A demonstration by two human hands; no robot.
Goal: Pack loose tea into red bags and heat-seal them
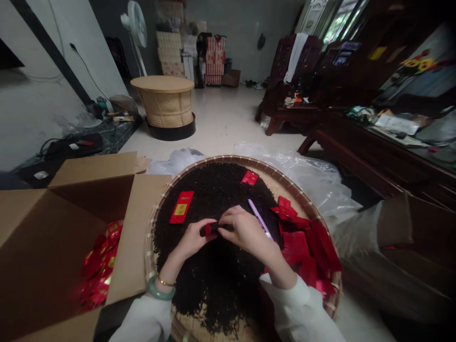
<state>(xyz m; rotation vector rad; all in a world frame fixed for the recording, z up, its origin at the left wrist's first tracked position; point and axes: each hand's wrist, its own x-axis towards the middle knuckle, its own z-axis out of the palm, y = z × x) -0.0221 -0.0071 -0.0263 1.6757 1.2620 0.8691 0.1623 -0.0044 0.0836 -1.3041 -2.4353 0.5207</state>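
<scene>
Over the heap of dark, dry tea leaves (pixel 221 185), my left hand (pixel 192 241) grips a small red packet (pixel 208 230) between thumb and fingers. My right hand (pixel 239 229) is pinched at the packet's mouth, with dark leaves showing at its fingertips. The heap lies in a round woven bamboo tray (pixel 285 183). On the leaves rest a flat red packet with a gold label (pixel 181 207), a smaller red packet (pixel 250 178) and a purple pen-like tool (pixel 259 217). Many flat red packets (pixel 297 244) pile up at the tray's right side.
An open cardboard box (pixel 117 266) at left holds several filled red packets (pixel 101 270). Another carton (pixel 413 223) stands at right beside clear plastic sheeting (pixel 299 166). Beyond are a round woven stand (pixel 166 102), a fan (pixel 137 23) and a dark wooden table (pixel 356 152).
</scene>
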